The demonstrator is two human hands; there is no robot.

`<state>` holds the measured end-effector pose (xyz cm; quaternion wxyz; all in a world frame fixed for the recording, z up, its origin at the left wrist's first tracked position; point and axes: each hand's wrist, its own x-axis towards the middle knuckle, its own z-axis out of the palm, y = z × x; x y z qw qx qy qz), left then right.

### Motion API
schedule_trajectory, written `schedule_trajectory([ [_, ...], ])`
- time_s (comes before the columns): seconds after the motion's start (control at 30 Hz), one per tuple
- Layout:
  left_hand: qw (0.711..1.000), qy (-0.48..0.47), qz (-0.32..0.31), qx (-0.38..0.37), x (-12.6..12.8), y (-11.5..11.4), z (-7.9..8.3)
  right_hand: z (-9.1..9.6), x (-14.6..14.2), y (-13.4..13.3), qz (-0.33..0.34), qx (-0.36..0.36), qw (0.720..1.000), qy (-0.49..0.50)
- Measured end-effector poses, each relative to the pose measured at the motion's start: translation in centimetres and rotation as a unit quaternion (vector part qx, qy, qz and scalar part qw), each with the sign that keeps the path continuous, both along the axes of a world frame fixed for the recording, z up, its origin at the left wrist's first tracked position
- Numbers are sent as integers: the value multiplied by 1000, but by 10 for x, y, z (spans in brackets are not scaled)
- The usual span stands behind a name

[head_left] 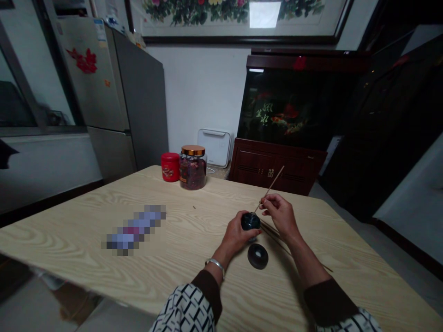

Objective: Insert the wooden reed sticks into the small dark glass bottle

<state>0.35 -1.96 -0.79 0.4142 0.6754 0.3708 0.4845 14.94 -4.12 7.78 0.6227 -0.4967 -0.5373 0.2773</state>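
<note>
While your left hand [234,236] grips a dark pot [250,222], your right hand [281,214], just apart, pinches a thin stick [272,185]; the lid [258,256] seems off, below them.

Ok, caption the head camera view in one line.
Left hand holds a dark jar, right hand pinches a thin stick, dark round lid on the wooden table.

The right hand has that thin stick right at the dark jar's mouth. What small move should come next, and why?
I'd probably ease the thin stick in the right hand slightly deeper into the dark jar. Its tip appears to sit at the open mouth, the left hand is steadying the jar, and the lid lies off on the table.
</note>
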Motion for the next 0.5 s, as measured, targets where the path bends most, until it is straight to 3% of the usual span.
schedule_trajectory([
  [0.13,1000,-5,-4,2,-1,-1,0,-10,16,-7,9,-64,997,-53],
  [0.23,1000,-6,-8,-3,-1,-1,-1,-21,47,-19,-37,-93,980,-172],
  [0.3,1000,-10,-12,-5,-1,-1,-2,-33,68,-31,-83,-123,940,-309],
  [0.37,1000,-14,-14,-6,-1,-1,-2,-46,84,-45,-120,-174,874,-438],
  [0.43,1000,-15,-14,-10,-1,-1,-1,-58,90,-58,-143,-212,814,-521],
  [0.5,1000,-15,-16,-13,-1,-2,1,-66,90,-66,-154,-217,782,-564],
])
